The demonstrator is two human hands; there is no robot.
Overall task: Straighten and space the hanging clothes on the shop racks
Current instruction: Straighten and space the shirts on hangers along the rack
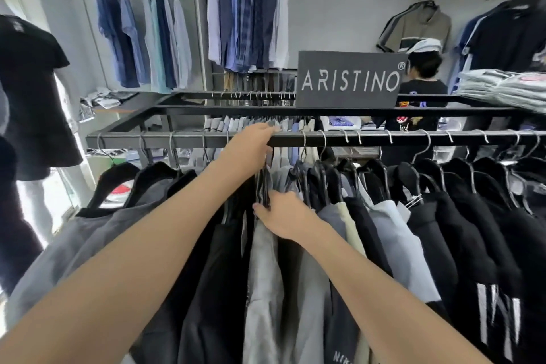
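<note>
My left hand (249, 142) is up on the near rail (384, 138) of the black rack, near its middle, fingers curled over the top of the bar among the hanger hooks; whether it pinches a hook or only rests there I cannot tell. My right hand (285, 214) is lower, just below the rail, fingers closed around a bunch of black hangers (263, 186) at their shoulders, thumb pointing left. The hanging clothes (399, 233) fill the rail from its left end to its right: grey tops (97, 233) loosely spaced at the left end, a tight cluster of black, grey and cream pieces under my hands, and black shirts (478, 216) at more even gaps toward the right end. A dark sign (350, 80) reading ARISTINO stands on the far rail of the rack, and folded grey garments (508, 90) lie stacked at the rack's far right corner. Blue and white shirts (245, 9) hang on the wall behind, and a person in a black top (424, 89) stands beyond the sign.
</note>
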